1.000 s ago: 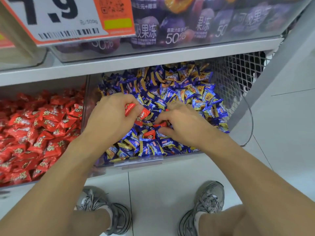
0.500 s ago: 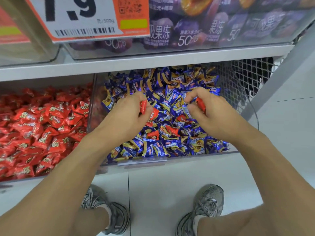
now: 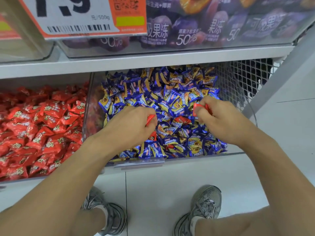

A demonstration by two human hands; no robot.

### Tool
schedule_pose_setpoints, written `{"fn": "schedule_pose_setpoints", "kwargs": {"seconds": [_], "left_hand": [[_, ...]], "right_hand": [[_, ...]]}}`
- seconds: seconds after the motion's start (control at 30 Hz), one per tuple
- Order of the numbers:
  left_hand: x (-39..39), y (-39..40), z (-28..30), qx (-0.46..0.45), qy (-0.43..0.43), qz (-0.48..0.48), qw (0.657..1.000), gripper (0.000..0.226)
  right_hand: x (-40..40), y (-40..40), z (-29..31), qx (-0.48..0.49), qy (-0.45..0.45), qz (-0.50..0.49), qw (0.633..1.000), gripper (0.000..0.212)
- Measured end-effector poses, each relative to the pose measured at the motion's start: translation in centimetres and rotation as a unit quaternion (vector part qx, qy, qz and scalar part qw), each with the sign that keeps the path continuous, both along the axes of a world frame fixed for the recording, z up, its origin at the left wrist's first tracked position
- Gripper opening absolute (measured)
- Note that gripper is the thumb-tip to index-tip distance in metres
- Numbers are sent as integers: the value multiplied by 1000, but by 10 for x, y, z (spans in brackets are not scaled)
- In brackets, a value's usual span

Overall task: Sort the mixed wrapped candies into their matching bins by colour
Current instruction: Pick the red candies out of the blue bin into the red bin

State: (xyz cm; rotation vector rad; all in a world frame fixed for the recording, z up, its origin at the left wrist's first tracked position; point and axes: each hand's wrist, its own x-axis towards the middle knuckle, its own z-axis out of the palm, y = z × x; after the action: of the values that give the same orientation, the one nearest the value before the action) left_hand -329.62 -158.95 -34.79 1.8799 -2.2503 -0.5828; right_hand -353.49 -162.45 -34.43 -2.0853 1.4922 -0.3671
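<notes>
Red foil-wrapped candies (image 3: 201,108) fill both fists: left hand (image 3: 131,125) and right hand (image 3: 219,120) each grip some, seemingly several, over the clear blue-candy bin (image 3: 238,153); next, carry them left to the red-candy bin (image 3: 42,176).

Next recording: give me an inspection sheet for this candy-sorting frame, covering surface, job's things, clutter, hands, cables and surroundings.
Surface: white shelf above two clear bins; tiled floor below.
Job's things: blue bin full of blue candies, with stray red candies mixed in; red bin on its left full of red candies.
Clutter: nothing seen.
Hands: left hand grips red candies over the blue bin; right hand pinches a red candy.
Cables: nothing seen.
Surroundings: price sign and purple jelly packs on the upper shelf; wire mesh at right; grey shoes on the floor.
</notes>
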Motion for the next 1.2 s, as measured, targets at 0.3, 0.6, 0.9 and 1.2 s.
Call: {"fn": "schedule_pose_setpoints", "kwargs": {"seconds": [0.3,0.6,0.9,1.2], "left_hand": [[7,-2,4,65,-67,-8,996,44],[9,-1,5,22,23,-2,999,10],[33,27,43,-50,264,97,958,14],[155,73,50,-72,245,253,933,14]], "right_hand": [[10,-4,-18,-35,79,53,995,28],[-4,-2,-4,-13,13,11,1000,19],[43,37,5,147,-220,24,964,31],[190,80,55,-94,-47,190,976,23]]}}
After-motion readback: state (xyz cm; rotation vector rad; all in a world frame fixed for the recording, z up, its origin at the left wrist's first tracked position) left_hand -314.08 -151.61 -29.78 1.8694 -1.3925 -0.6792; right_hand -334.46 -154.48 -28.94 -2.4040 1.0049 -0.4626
